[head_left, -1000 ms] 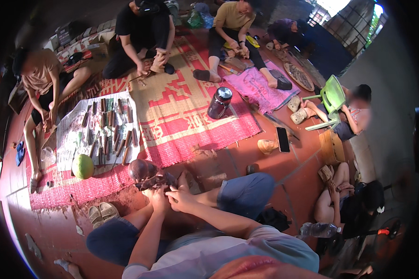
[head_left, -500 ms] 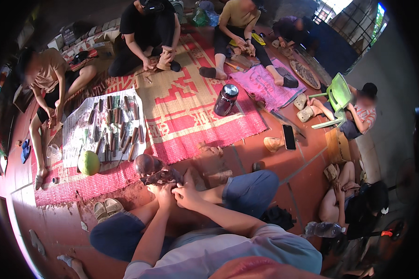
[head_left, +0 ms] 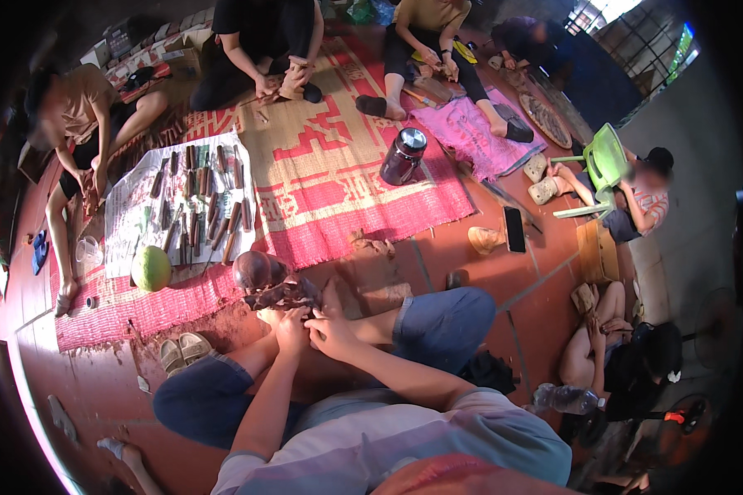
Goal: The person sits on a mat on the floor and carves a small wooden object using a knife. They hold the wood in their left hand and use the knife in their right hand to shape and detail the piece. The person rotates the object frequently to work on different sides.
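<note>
Dark carving (head_left: 274, 285), one, at two hands (head_left: 292, 332); one flask (head_left: 402, 158).

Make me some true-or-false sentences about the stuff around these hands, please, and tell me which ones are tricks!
1. The left hand and the right hand are close together at a dark brown carved piece. True.
2. Tools with brown handles lie on a white sheet. True.
3. The carved piece lies among those tools. False: it is apart from them, in front of the person, at the hands.
4. A round green fruit is to the left of the carved piece. True.
5. That fruit is cut in half. False: it looks whole.
6. The dark flask has fallen on its side. False: it stands upright on the mat.
</note>
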{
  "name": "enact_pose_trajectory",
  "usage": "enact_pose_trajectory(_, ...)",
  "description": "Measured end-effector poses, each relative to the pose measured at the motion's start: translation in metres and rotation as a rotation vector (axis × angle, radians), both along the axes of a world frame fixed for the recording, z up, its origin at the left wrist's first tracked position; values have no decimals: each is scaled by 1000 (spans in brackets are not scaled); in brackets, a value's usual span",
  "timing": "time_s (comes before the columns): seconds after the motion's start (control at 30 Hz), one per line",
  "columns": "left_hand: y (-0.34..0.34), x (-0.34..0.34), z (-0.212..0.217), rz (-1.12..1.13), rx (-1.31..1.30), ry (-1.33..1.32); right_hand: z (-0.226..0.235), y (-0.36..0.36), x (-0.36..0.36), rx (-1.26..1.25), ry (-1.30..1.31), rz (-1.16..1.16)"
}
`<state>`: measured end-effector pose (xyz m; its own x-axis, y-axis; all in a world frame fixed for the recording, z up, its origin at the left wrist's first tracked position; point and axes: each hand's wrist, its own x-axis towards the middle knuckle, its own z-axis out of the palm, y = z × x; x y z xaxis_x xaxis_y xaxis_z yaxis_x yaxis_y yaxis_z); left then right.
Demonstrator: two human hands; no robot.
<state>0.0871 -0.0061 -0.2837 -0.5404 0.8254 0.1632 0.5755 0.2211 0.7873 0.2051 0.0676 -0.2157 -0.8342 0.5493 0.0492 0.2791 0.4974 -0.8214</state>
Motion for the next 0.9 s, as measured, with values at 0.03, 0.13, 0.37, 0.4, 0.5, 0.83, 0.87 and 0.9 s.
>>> enact_pose_trajectory(0.03,3,-4,0,-11,-5,-63,6,4,-6,-50,-28,21)
enact_pose_trajectory(0.13,-1,-2,-8,44,42,164,-17,-4,-1,63,71,-28)
enact_pose_trajectory(0.37,1,-4,5,66,-7,28,1,1,-6,-62,1,-10)
enact_pose_trajectory(0.4,2,-5,4,98,-1,74,-6,-2,0,4,67,0)
enact_pose_trajectory(0.5,5,5,11,29,93,131,-30,1,12,264,196,12)
enact_pose_trajectory(0.83,-3,8,-2,35,-16,14,-21,-6,15,70,38,-32)
enact_pose_trajectory(0.87,-4,4,5,27,-40,-7,-16,-4,10,0,-5,-29)
enact_pose_trajectory(0.9,0,0,10,19,-64,-28,-12,-2,5,-70,-47,-26)
